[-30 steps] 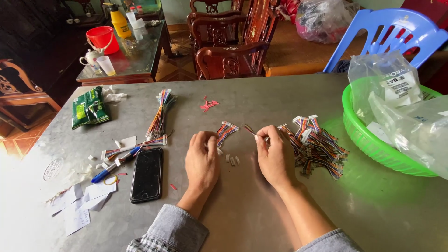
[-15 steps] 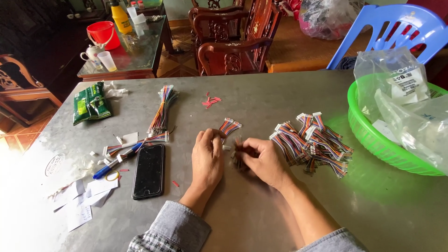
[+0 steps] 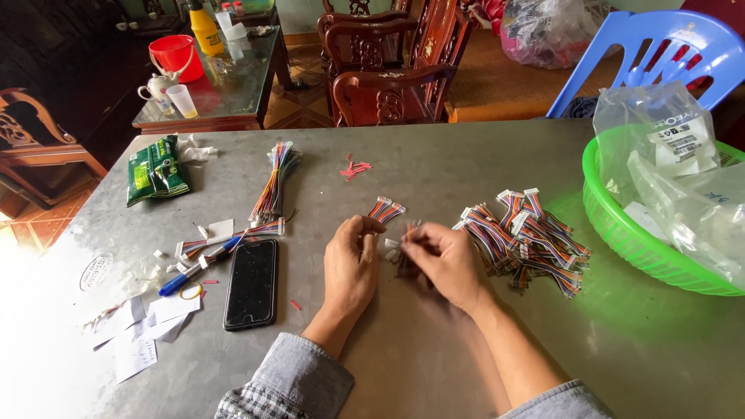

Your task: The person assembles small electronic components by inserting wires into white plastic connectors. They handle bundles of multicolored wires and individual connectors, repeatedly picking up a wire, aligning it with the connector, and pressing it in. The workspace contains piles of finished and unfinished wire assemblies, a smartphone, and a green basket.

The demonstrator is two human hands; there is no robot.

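Taking the phone (image 3: 251, 282) as my mark, I read left to right. Left of it lie white paper scraps (image 3: 140, 326), a blue pen (image 3: 194, 268) and a yellow rubber band (image 3: 190, 292); up-left sits a green foil packet (image 3: 157, 168). Just above the phone a long wire bundle (image 3: 273, 190) runs from near its top edge away from me, leaning slightly right.

Right of the phone my left hand (image 3: 351, 268) is curled, fingertips pinching the near end of a short ribbon harness (image 3: 386, 209). Its long axis slants away from me and to the right, the flat striped wires fanning out at the far tip. My right hand (image 3: 446, 262) is clenched close beside the left, fingers meeting it over small white plastic connectors; what exactly it grips is blurred, so I cannot tell.

Further right from the phone, a loose pile of harnesses (image 3: 528, 237) lies on the dull brushed-metal counter (image 3: 434, 357), multicoloured wires with white plugs. Beyond that sits a round green plastic basket (image 3: 621, 240) holding clear crinkled bags (image 3: 675, 155).
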